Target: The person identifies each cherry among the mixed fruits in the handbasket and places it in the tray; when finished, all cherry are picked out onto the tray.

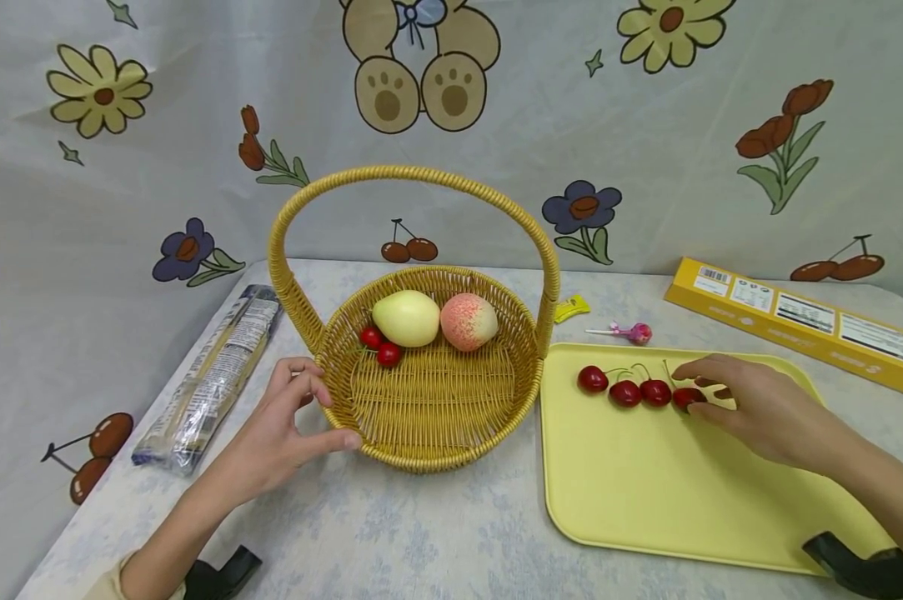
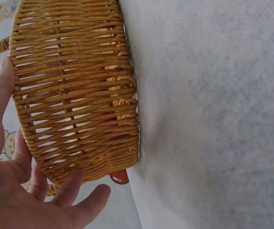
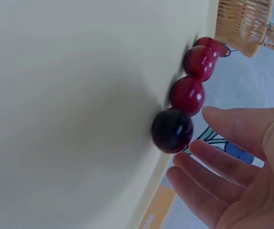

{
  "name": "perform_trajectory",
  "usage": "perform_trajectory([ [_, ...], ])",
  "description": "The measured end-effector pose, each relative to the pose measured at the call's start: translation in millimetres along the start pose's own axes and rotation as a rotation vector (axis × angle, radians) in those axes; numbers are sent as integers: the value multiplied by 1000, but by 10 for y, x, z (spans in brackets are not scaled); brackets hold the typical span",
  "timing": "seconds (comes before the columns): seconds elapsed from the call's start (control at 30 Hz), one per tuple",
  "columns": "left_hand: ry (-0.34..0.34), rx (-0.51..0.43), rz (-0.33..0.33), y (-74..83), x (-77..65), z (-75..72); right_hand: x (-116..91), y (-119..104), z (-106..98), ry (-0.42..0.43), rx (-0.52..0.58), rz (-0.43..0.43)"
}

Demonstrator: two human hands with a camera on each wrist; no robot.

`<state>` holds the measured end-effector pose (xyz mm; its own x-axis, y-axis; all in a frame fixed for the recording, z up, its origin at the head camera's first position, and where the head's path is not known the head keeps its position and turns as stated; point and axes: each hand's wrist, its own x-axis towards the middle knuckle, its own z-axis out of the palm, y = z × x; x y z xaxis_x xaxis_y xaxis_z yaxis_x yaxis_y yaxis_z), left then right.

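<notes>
My left hand (image 1: 282, 433) is at the left side of a woven basket (image 1: 428, 458) with a tall handle, its thumb on the front rim and its fingers spread along the side. Inside the basket sit a pale pear (image 1: 408, 318), a pink peach (image 1: 469, 322) and two red cherries (image 1: 379, 347). On the right, a yellow tray (image 1: 631, 500) carries several dark red cherries (image 1: 625, 393) in a row. My right hand (image 1: 766, 408) reaches over the rightmost cherry (image 3: 172, 130), thumb and fingers parted around it; the right wrist view shows no grip on it.
A clear-wrapped long package (image 1: 207, 375) lies left of the basket. Behind the tray are a lollipop (image 1: 634, 333), a small yellow wrapped candy (image 1: 572, 307) and a long yellow box (image 1: 800, 327). A patterned cloth (image 1: 451, 200) hangs at the back.
</notes>
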<state>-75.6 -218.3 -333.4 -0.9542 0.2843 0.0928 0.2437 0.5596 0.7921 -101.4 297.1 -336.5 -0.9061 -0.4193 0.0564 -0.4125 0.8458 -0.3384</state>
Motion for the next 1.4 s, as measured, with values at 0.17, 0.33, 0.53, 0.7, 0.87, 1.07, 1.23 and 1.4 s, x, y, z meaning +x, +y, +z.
perform_trajectory([
  [0.17, -8, -20, 0, 1, 10, 5, -54, -186, -46, 83, -19, -41],
  [0.33, -3, -26, 8, -5, 15, 5, -9, -498, -99, 134, -26, -125],
  [0.53, -1, -38, 9, -12, 9, 0, 124, -890, -192, 126, 33, -205],
  [0.7, -2, -47, 17, -9, 11, -3, 266, -1141, -212, 139, 74, -363],
  [0.87, 2, -41, 28, -8, 6, -1, 450, -1379, -237, 53, 125, -434],
  [1.07, 12, -48, 66, 6, -1, 7, 743, -1682, -245, -23, 65, -510],
  [1.23, 5, -66, 45, 18, -9, 2, 1042, -1954, -225, -133, 28, -542],
  [1.4, 0, -72, 44, 15, -3, 4, 1401, -2171, -167, -293, -75, -540],
])
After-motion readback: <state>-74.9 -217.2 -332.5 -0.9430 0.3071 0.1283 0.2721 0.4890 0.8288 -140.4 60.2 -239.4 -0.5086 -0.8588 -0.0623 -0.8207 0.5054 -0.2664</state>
